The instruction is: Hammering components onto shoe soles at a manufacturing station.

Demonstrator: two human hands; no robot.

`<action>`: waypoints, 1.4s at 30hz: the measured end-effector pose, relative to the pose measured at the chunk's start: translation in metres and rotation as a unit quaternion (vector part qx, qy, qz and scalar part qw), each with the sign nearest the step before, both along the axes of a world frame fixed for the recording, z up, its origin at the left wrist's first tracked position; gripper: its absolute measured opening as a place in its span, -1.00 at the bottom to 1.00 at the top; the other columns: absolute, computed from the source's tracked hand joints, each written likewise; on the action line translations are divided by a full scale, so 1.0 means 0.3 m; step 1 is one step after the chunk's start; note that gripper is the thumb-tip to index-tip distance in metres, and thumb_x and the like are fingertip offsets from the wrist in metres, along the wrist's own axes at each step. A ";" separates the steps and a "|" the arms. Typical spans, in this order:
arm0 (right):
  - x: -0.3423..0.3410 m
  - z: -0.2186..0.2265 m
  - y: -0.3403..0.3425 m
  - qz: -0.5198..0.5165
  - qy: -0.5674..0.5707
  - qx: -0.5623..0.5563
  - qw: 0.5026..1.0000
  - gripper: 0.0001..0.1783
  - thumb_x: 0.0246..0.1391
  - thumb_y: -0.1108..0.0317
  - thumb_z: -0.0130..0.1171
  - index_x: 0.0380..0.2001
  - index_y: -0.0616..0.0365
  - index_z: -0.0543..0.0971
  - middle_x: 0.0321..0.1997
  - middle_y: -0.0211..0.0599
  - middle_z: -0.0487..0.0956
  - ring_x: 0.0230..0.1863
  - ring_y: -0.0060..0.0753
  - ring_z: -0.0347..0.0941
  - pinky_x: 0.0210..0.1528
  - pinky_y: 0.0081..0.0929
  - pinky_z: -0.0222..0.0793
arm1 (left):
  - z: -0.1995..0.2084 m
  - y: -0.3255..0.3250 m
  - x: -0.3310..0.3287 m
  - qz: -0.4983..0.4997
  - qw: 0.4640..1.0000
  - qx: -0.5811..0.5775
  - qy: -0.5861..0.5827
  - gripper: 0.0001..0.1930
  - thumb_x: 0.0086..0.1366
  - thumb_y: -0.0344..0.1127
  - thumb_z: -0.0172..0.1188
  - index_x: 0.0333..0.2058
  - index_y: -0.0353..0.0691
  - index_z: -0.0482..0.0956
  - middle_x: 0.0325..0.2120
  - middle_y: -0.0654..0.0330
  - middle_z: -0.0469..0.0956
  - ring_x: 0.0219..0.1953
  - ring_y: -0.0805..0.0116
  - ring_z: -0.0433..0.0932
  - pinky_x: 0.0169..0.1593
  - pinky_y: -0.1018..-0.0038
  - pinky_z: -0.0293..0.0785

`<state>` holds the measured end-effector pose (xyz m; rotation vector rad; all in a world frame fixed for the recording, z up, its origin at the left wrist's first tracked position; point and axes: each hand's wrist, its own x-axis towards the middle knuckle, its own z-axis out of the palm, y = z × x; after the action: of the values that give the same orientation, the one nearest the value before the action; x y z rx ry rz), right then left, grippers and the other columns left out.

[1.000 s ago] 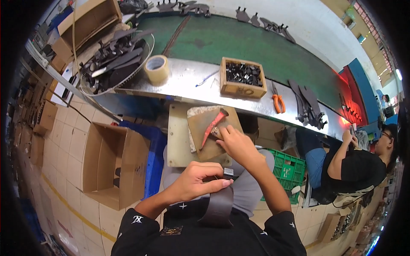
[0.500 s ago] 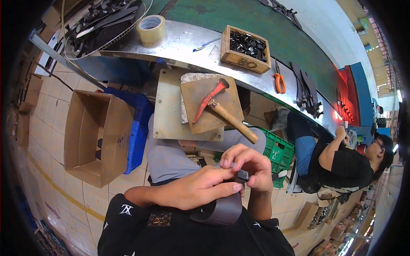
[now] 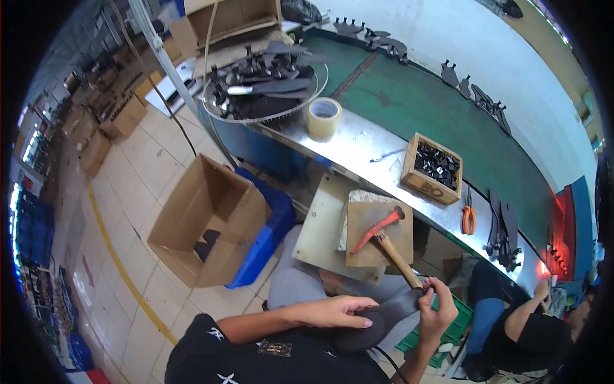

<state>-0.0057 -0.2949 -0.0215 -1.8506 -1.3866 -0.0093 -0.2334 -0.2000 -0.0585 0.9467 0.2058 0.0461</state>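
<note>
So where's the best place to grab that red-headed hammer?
Probably the wooden handle of the hammer, near its free end, coming from the person's right: the red head rests on the brown board, while the long handle slants toward the right hand, jutting past the board's edge.

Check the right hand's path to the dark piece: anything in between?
Nothing visible. The right hand is already at the far end of the dark piece, the left hand against its near part. The hammer lies beyond, not between.
</note>
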 end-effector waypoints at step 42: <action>0.612 0.144 0.316 -0.031 0.545 0.227 0.807 -0.74 0.08 0.20 0.35 -0.39 0.09 0.50 -0.65 -0.56 0.34 -0.71 -0.75 0.20 -0.74 -0.67 0.10 | 0.049 0.310 -0.008 0.391 0.810 0.424 0.103 -0.33 0.24 -0.42 0.22 0.31 -0.25 0.20 0.27 -0.03 0.27 0.32 0.15 0.25 0.32 0.28 0.19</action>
<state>0.1779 -0.2002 0.0216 -1.1169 -0.4304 0.5577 -0.2358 -0.1069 -0.0438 1.7058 0.8210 0.8665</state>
